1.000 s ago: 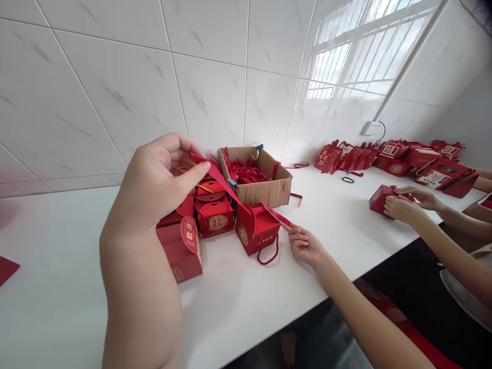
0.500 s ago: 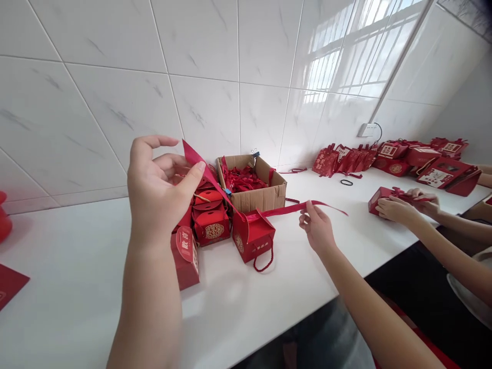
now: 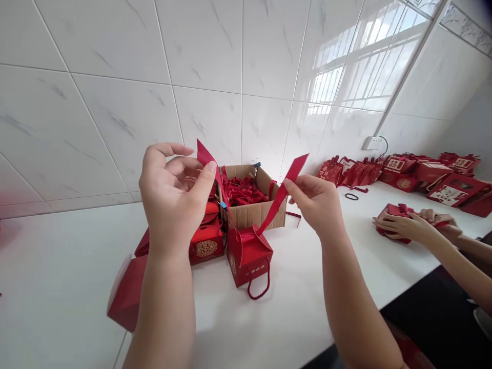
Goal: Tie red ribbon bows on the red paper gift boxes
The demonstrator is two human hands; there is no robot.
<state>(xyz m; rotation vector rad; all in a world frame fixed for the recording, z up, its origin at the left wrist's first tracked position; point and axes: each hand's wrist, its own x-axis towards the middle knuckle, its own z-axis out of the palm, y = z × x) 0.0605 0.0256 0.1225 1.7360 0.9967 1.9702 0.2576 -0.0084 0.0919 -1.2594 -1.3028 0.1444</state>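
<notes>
room right of red box (image 3: 253, 264), carton (image 3: 248, 217) blocking behind

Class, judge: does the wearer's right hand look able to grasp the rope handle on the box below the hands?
Probably yes: the rope handle hangs from the red box with nothing in front, though the right hand pinches the red ribbon.

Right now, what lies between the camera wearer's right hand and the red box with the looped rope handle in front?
A red ribbon: in the head view, it slants from the right hand down to the red box's top.
</notes>
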